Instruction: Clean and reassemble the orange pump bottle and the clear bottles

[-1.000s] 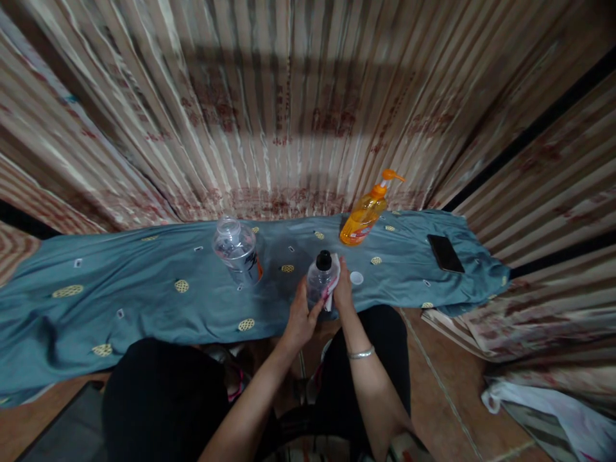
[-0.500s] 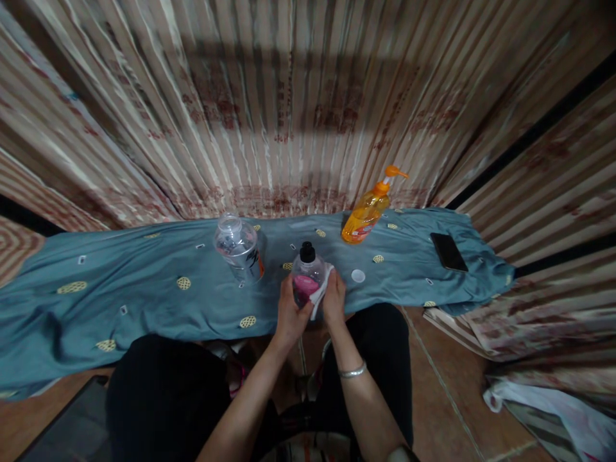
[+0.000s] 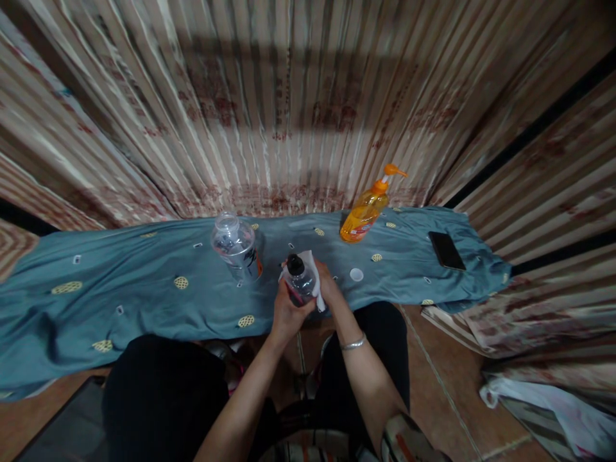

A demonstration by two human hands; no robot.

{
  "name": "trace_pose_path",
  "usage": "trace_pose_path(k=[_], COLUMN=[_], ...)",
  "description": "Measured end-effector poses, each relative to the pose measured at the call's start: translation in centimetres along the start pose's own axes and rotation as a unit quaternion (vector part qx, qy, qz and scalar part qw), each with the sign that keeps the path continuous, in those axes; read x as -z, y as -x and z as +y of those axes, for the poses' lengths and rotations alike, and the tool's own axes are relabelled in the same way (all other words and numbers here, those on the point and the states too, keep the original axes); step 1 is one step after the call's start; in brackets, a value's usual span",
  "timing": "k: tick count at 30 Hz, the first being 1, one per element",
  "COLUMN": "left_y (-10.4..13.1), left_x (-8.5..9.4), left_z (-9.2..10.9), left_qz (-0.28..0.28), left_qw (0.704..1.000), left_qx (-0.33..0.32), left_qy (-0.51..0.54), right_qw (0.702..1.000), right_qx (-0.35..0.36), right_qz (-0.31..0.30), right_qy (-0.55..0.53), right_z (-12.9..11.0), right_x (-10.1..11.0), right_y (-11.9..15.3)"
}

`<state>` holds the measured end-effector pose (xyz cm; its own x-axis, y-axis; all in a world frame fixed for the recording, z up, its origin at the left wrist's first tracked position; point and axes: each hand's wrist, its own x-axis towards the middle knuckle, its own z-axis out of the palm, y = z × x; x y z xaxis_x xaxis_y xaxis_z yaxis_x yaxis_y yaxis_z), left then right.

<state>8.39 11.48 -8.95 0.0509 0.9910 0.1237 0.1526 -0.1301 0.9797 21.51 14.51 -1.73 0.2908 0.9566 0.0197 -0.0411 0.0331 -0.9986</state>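
A clear bottle (image 3: 302,282) with a black cap and a pink label is between my hands, over the front part of the cloth-covered table, its top tipped toward the left. My left hand (image 3: 287,314) is wrapped round its lower left side. Against the bottle's right and far side my right hand (image 3: 326,283) presses a white cloth (image 3: 314,273); its fingertips are hidden behind the bottle and cloth. To the left stands an uncapped clear plastic bottle (image 3: 237,247) with a black and orange print.
An orange pump bottle (image 3: 363,215) stands toward the back right. A small white disc (image 3: 356,274) lies right of my hands, and a black phone (image 3: 446,251) farther right. The teal tablecloth (image 3: 154,269) is wrinkled; a striped curtain (image 3: 298,115) hangs behind.
My right hand and the white cloth have moved up round the far right side of the bottle. The bottle's capped top has tilted left and turned, so less of its pink label shows.
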Motion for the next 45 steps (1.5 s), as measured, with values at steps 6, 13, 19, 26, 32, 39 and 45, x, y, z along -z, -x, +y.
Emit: trace_pose_path(k=[6, 13, 19, 26, 32, 39, 45], left_y=[-0.1, -0.4, -0.6, -1.1, -1.1, -0.5, -1.0], left_x=[0.9, 1.7, 2.0, 3.0, 3.8, 5.4, 5.5], left_z=[0.6, 3.4, 4.5, 4.0, 3.9, 4.2, 4.7], left_qz=[0.007, 0.031, 0.057, 0.104, 0.114, 0.13, 0.112], left_qw=[0.999, 0.996, 0.997, 0.994, 0.993, 0.991, 0.992], left_qx=[0.024, 0.011, -0.001, -0.017, -0.023, -0.031, -0.051], left_qy=[0.037, 0.084, 0.059, 0.023, 0.023, -0.003, -0.014], right_qw=[0.998, 0.986, 0.957, 0.966, 0.99, 0.971, 0.931], right_qx=[-0.054, -0.131, -0.186, -0.19, -0.073, 0.043, 0.074], right_qz=[-0.032, -0.049, 0.01, 0.034, 0.12, 0.01, -0.078], right_qy=[-0.025, -0.093, -0.222, -0.174, -0.02, 0.236, 0.349], right_z=[2.3, 3.4, 4.7, 6.9, 6.1, 4.8, 4.4], right_x=[0.8, -0.2, -2.4, -1.9, 1.5, 1.5, 2.6], right_y=[1.7, 2.7, 4.8, 7.0, 5.8, 2.2, 3.1])
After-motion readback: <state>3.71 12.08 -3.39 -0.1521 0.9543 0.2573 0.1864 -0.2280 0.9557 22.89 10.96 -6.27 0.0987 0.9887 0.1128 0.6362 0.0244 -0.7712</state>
